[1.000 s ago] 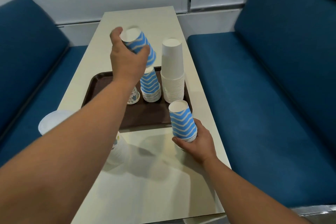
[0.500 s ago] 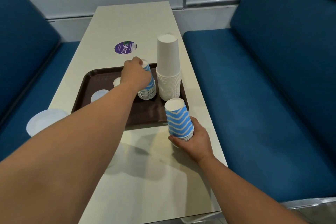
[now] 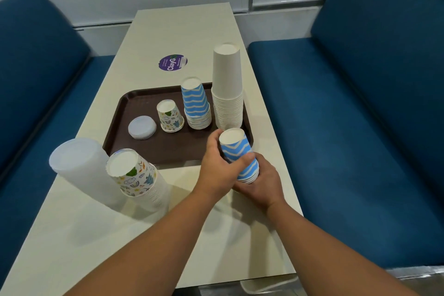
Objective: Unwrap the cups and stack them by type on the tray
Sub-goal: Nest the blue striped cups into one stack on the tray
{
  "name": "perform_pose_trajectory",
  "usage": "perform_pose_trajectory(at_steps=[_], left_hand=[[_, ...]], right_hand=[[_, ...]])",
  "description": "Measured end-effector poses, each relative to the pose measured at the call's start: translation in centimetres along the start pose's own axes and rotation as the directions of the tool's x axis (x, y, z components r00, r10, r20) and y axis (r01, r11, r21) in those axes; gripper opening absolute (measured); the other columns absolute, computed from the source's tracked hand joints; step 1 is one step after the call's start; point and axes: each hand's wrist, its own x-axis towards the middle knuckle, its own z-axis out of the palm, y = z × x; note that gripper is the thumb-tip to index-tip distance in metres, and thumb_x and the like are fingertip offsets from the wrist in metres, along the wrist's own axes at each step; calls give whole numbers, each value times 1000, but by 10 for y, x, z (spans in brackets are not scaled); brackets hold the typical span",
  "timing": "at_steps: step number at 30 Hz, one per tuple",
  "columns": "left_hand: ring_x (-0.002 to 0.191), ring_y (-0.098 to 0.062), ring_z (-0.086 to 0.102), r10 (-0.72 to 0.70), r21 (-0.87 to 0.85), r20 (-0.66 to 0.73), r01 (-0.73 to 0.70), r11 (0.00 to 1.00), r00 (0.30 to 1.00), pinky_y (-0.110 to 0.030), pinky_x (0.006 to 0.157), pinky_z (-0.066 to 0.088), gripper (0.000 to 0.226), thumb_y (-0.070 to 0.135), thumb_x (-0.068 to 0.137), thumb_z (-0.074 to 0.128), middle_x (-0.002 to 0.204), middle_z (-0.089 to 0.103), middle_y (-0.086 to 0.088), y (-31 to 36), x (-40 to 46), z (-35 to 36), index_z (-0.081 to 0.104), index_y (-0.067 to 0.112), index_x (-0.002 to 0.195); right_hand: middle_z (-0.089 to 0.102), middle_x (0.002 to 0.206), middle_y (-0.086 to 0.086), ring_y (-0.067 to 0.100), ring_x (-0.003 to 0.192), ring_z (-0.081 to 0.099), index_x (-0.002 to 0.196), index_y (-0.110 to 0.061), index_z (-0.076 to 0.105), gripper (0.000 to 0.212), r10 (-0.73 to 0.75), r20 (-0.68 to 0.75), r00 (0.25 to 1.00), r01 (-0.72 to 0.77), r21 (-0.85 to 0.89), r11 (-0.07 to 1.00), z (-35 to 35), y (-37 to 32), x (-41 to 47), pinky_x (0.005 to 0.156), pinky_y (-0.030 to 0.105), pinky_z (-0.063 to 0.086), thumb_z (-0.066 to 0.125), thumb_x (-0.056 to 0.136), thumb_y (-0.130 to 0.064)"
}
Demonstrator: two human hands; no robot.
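Back from the tray (image 3: 115,127), the left hand (image 3: 217,170) now joins the right hand (image 3: 260,184) at the small stack of blue zigzag cups (image 3: 239,154), which stands upside down on the counter (image 3: 144,235) just off the tray's near right corner. Both hands grip it — the left curled around the upper cup, the right wrapped about the rims at the base. On the tray the blue zigzag pile (image 3: 195,106) stands between the tall white stack (image 3: 228,89) and one patterned cup (image 3: 170,115), with a clear lid (image 3: 142,127) at the left. To do this well, I'd hold the base firmly, twist the top cup loose rather than yank — then lower it squarely over the tray pile without brushing the white stack.
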Motion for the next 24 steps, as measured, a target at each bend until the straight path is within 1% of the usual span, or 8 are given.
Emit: perform_pose_trajectory(at_steps=[1,3,6,8,11,16,19,24], left_hand=[[100,-3,64,-17,10,29,17,1000,999,-23,87,54,61,21,73,84,112,63,13,-2,2,-1,45,37,117],[100,-8,66,-40,15,58,39,999,998,-30,90,55,51,18,76,82,109,65,10,-3,7,-4,50,35,112],[101,-10,66,-58,8,85,57,998,995,-36,91,56,51,22,77,82,111,66,7,0,9,-6,51,30,117],[102,-10,65,-48,-7,63,48,999,997,-33,90,56,53,23,78,80,113,65,6,2,8,-7,50,28,121],[102,-9,65,-31,-14,46,32,999,998,-28,88,56,55,22,80,79,115,64,5,8,9,-7,48,27,125],[103,-10,65,-9,-5,44,9,1000,999,-33,91,56,52,22,79,80,113,65,6,7,10,-9,50,29,121],[104,-11,65,5,-21,22,-4,1000,1000,-31,89,56,53,22,79,79,114,64,4,7,9,-10,50,26,123],[101,-8,65,33,-23,-1,-33,999,999,-25,86,55,51,19,80,79,112,65,5,7,8,-10,50,27,121]], right_hand=[[69,95,-22,-7,86,65,100,-48,55,60,0,5,1000,0,-22,1000,0,0,1,67,6,47,83,49,-62],[67,93,-26,-9,87,63,97,-50,53,60,9,9,1000,-9,-48,999,1,1,2,67,6,47,83,48,-65],[65,90,-29,-6,87,64,93,-53,52,60,17,-4,1000,-17,-67,998,2,3,3,73,11,49,79,44,-72],[64,89,-29,-6,86,64,93,-53,51,60,9,-6,1000,-9,-70,997,3,4,4,73,11,48,77,44,-74],[64,91,-29,-7,86,63,95,-53,51,60,1,-4,1000,-1,-85,996,2,6,5,73,12,49,82,47,-70],[63,92,-29,-2,87,64,101,-50,49,66,-11,0,1000,11,-109,994,3,9,7,76,16,53,80,46,-73],[63,91,-29,-1,86,64,98,-51,49,63,-21,-5,1000,20,-115,993,3,9,7,77,18,54,79,46,-72],[64,92,-29,-1,87,65,96,-53,51,58,-38,-14,999,36,-123,992,3,11,7,80,22,56,79,47,-70]])
